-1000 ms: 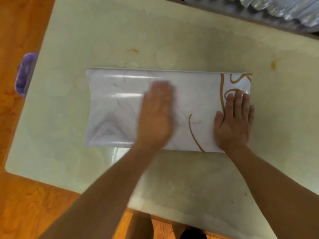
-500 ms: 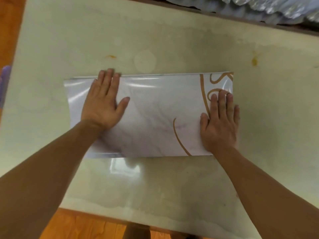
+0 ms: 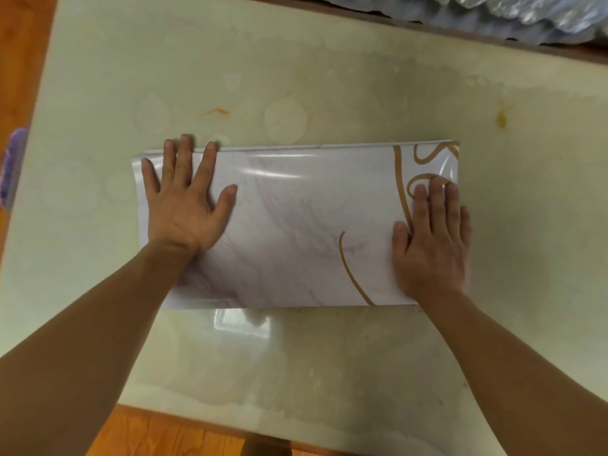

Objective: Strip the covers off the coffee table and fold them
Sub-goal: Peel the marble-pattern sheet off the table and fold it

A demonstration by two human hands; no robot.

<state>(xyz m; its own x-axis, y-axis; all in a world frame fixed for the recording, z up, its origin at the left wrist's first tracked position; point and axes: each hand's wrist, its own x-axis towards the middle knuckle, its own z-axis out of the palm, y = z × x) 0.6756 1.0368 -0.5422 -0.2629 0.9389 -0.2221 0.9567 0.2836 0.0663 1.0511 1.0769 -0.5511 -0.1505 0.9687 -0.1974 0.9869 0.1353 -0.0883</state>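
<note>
A folded glossy cover [image 3: 296,232], pale marble print with tan curved lines, lies as a long rectangle on the pale green coffee table [image 3: 329,77]. My left hand [image 3: 184,202] lies flat with spread fingers on the cover's left end, fingertips reaching its far edge. My right hand [image 3: 434,238] presses flat on the cover's right end, fingers together and straight. Neither hand grips anything.
The table top shows faint ring marks and small orange stains [image 3: 501,120]. Crumpled clear plastic [image 3: 510,14] lies beyond the table's far edge. A purple object [image 3: 11,166] sits at the left edge. Wooden floor [image 3: 19,44] surrounds the table.
My left hand slid from the cover's middle to its left end and now reaches the far edge. My right hand stayed pressed on the right end.
</note>
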